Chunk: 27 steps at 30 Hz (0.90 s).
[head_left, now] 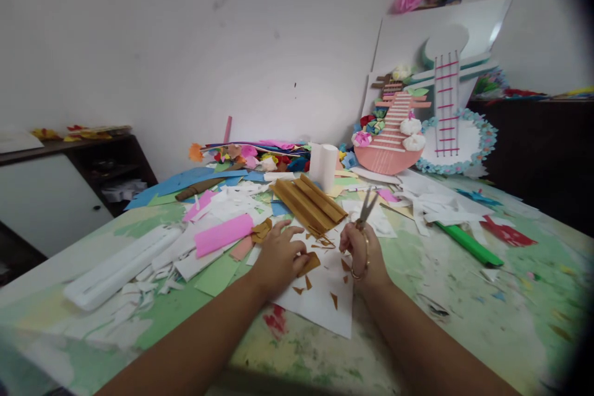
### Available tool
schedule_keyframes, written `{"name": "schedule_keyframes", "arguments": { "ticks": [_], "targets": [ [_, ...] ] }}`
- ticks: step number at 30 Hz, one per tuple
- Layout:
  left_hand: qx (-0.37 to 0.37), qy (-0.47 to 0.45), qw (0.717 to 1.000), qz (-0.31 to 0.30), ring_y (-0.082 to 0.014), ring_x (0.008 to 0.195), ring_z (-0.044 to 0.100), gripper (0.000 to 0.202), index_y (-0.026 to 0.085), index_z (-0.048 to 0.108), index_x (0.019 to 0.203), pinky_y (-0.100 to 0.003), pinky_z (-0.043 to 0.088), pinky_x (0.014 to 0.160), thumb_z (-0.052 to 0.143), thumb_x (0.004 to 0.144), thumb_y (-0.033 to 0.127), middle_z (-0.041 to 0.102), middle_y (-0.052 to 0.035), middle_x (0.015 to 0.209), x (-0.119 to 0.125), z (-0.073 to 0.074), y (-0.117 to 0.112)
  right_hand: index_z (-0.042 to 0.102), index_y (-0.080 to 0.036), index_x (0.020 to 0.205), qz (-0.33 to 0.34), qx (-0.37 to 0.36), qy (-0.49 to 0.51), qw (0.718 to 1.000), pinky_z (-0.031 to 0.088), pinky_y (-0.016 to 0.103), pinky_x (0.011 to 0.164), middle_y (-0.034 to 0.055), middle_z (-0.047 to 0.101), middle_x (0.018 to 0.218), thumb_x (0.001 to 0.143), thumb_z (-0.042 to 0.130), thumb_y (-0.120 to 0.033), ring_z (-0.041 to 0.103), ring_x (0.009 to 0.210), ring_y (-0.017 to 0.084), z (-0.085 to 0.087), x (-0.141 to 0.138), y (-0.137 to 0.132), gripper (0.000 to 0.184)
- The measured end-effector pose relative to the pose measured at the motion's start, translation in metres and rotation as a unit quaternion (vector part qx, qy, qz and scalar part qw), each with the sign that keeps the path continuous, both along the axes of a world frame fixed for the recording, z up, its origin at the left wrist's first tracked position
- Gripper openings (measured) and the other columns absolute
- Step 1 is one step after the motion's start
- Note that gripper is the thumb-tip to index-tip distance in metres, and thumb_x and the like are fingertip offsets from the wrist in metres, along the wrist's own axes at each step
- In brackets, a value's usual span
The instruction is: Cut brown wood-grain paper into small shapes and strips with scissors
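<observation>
My right hand (pixel 364 253) is closed around a pair of scissors (pixel 369 205), with the handle loops in its fingers and the blades pointing up and away from me. My left hand (pixel 281 258) has its thumb and a fingertip at the edge of a small brown paper piece (pixel 312 263), which it grips over a white sheet (pixel 325 306). Several small brown paper scraps (pixel 334 301) lie scattered on that sheet between my hands. Just beyond them are folded strips of brown crepe paper (pixel 309 201).
A white roll (pixel 328 167) stands behind the crepe paper. To the left lie a pink paper roll (pixel 223 235), a long white case (pixel 123 266) and paper scraps. A green roll (pixel 468 243) lies to the right. Paper-flower guitar decorations (pixel 392 136) lean at the back right.
</observation>
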<state>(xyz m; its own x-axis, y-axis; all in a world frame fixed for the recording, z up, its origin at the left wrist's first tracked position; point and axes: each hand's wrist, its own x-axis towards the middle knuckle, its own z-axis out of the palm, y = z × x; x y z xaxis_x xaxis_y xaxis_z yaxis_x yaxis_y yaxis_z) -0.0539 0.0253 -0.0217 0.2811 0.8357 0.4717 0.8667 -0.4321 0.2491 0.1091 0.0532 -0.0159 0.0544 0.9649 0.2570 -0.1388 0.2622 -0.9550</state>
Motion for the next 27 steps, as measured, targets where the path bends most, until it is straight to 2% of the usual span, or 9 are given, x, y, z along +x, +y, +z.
{"name": "schedule_keyframes", "arguments": {
  "ticks": [2,4,7,11,13,16,17,23,27],
  "targets": [
    [0.008,-0.063,0.998,0.022,-0.0241,0.103,0.042,0.014,0.019,0.060,0.066,-0.043,0.029,0.090,0.049,0.071,0.025,0.059,-0.0064,0.096,-0.002,0.001,0.002,0.038,-0.020,0.064,0.016,-0.037,-0.038,0.998,0.032,0.022,0.043,-0.0063,0.040,0.051,0.069,0.051,-0.041,0.038,0.044,0.008,0.002,-0.001,-0.003,0.025],
    [-0.015,-0.159,0.986,0.055,-0.0202,0.087,0.050,0.015,0.019,0.059,0.072,-0.038,0.037,0.081,0.045,0.073,0.027,0.060,-0.0056,0.084,-0.004,0.001,0.004,0.038,-0.021,0.067,0.032,-0.066,-0.054,0.996,0.030,0.021,0.040,-0.0069,0.040,0.051,0.068,0.051,-0.042,0.036,0.042,0.008,0.003,-0.001,-0.004,0.025],
    [-0.069,-0.327,0.938,0.088,-0.0155,0.069,0.053,0.020,0.018,0.056,0.079,-0.030,0.042,0.065,0.042,0.074,0.032,0.058,-0.0023,0.072,-0.004,0.001,0.004,0.038,-0.020,0.068,0.033,-0.072,-0.087,0.993,0.032,0.022,0.043,-0.0064,0.042,0.054,0.066,0.053,-0.041,0.039,0.045,0.008,0.004,-0.002,-0.003,0.025],
    [-0.123,-0.479,0.867,0.059,-0.0135,0.067,0.053,0.021,0.016,0.056,0.080,-0.024,0.041,0.060,0.050,0.069,0.034,0.057,-0.0011,0.070,0.000,0.003,0.003,0.038,-0.020,0.071,0.030,-0.039,-0.119,0.992,0.036,0.023,0.051,-0.0056,0.045,0.059,0.063,0.057,-0.037,0.044,0.052,0.010,0.002,-0.003,-0.002,0.027],
    [-0.158,-0.560,0.811,0.057,-0.0125,0.063,0.053,0.020,0.015,0.056,0.077,-0.023,0.042,0.057,0.056,0.065,0.030,0.057,-0.0008,0.069,0.001,0.005,0.005,0.037,-0.020,0.073,0.043,-0.023,-0.121,0.991,0.037,0.024,0.054,-0.0046,0.046,0.063,0.064,0.056,-0.037,0.045,0.056,0.010,0.000,-0.003,-0.001,0.026],
    [-0.187,-0.673,0.710,0.087,-0.0104,0.058,0.053,0.017,0.015,0.054,0.077,-0.023,0.043,0.053,0.056,0.062,0.024,0.057,-0.0003,0.068,-0.002,0.007,0.011,0.038,-0.020,0.072,0.050,-0.014,-0.179,0.982,0.036,0.024,0.054,-0.0045,0.046,0.062,0.064,0.055,-0.039,0.044,0.055,0.011,-0.004,-0.001,0.001,0.027],
    [-0.188,-0.693,0.690,0.095,-0.0101,0.057,0.053,0.015,0.015,0.053,0.076,-0.023,0.044,0.052,0.055,0.063,0.021,0.057,-0.0005,0.069,-0.004,0.007,0.014,0.038,-0.020,0.071,0.048,-0.014,-0.210,0.976,0.035,0.024,0.053,-0.0046,0.046,0.060,0.064,0.055,-0.040,0.044,0.054,0.011,-0.005,-0.001,0.002,0.027],
    [-0.173,-0.721,0.664,0.093,-0.0083,0.055,0.053,0.014,0.016,0.049,0.076,-0.021,0.044,0.049,0.053,0.063,0.017,0.056,0.0005,0.068,-0.014,0.015,0.014,0.042,-0.020,0.072,0.013,-0.032,-0.402,0.915,0.035,0.026,0.053,-0.0016,0.051,0.063,0.065,0.051,-0.040,0.048,0.057,0.014,-0.003,-0.001,0.001,0.024],
    [-0.170,-0.691,0.697,0.085,-0.0052,0.040,0.045,0.017,0.017,0.049,0.075,-0.017,0.036,0.037,0.058,0.061,0.023,0.051,0.0052,0.057,-0.011,0.023,0.006,0.047,-0.019,0.073,0.019,-0.013,-0.528,0.849,0.036,0.029,0.055,0.0040,0.057,0.071,0.062,0.055,-0.037,0.052,0.065,0.019,-0.004,0.000,-0.001,0.022]
  ]
}}
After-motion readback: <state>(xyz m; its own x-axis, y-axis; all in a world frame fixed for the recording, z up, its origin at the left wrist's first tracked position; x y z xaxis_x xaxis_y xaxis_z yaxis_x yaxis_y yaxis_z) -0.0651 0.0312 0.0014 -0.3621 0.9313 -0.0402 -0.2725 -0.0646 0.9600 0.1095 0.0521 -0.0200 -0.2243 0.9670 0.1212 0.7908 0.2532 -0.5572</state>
